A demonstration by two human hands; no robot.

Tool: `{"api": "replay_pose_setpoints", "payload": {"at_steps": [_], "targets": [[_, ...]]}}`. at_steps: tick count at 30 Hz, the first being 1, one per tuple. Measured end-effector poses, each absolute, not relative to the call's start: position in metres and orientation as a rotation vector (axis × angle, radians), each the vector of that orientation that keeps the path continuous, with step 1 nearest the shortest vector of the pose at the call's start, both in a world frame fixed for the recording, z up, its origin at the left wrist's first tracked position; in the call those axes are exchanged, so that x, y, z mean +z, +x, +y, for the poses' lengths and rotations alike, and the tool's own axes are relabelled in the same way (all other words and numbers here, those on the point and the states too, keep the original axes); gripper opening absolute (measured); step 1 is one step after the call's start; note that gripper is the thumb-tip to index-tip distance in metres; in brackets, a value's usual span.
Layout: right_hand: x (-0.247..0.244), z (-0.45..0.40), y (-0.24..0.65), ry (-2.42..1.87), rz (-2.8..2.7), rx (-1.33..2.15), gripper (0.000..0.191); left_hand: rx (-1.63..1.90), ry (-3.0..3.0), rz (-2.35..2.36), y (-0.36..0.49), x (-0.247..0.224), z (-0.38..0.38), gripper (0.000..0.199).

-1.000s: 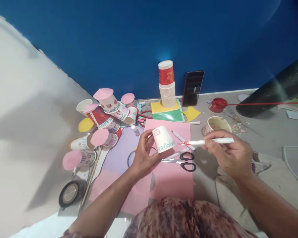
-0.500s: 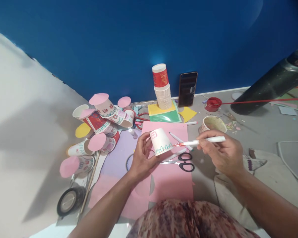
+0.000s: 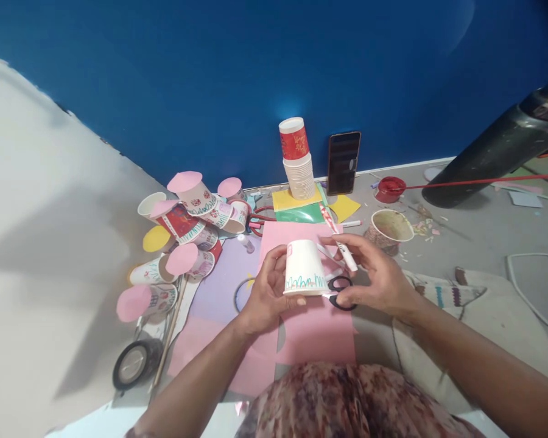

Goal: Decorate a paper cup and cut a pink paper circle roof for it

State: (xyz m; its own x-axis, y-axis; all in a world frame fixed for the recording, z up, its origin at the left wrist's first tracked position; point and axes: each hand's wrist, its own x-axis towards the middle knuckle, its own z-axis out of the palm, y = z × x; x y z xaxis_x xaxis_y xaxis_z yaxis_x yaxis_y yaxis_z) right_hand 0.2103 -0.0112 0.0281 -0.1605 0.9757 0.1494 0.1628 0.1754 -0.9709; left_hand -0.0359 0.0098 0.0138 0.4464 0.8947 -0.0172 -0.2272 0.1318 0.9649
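My left hand is closed round the left side of a white paper cup, turned upside down, its rim toward me. Green zigzag strokes run above the rim, and part of a pink drawn window shows at the upper left. My right hand is just right of the cup, thumb and fingers apart, with a white marker tucked among the fingers, its red-stained end pointing away. Under and behind this hand lie black-handled scissors, partly hidden, on pink paper.
Decorated paper cups with pink paper tops cluster at the left, above a roll of black tape. A stack of cups and a phone stand by the blue wall. A used paper cup and a dark cylinder are at the right.
My right hand has moved left to beside the cup, and the marker has swung from pointing at the cup to pointing away. The cup has turned, moving its window drawing leftward.
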Motion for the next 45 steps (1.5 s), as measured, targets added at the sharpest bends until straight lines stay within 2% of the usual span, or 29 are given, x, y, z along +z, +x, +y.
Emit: {"api": "replay_pose_setpoints", "payload": {"at_steps": [2,5,10,15,20,22,25,26,32,45], "targets": [[0.027,-0.011,0.208,-1.154,-1.576,1.138,0.089,0.916,1.124,0.692,-0.033,0.016,0.007,0.090],[0.026,-0.012,0.206,-1.176,-1.662,1.079,0.086,0.887,1.135,0.667,-0.032,0.015,0.006,0.088],[0.024,-0.009,0.209,-1.280,-1.923,0.755,0.083,0.936,1.338,0.596,-0.047,0.010,0.017,0.107],[0.022,-0.007,0.208,-1.281,-2.081,0.663,0.078,0.806,1.617,0.727,-0.058,0.013,0.021,0.094],[0.023,-0.007,0.211,-1.246,-2.073,0.581,0.083,0.819,1.735,0.804,-0.059,0.010,0.022,0.086],[0.026,-0.009,0.213,-1.206,-1.973,0.519,0.067,0.859,1.793,0.840,-0.058,0.008,0.023,0.085],[0.032,-0.013,0.216,-1.078,-1.774,0.445,0.027,0.904,1.873,0.921,-0.057,0.007,0.024,0.080],[0.033,-0.014,0.217,-1.024,-1.724,0.454,0.024,0.913,1.888,0.950,-0.056,0.007,0.024,0.078],[0.037,-0.016,0.219,-0.737,-1.739,0.589,0.025,0.982,1.935,1.016,-0.053,0.008,0.023,0.076],[0.042,-0.018,0.214,-0.768,-1.811,0.623,0.013,1.011,1.980,1.008,-0.053,0.002,0.024,0.078]]}}
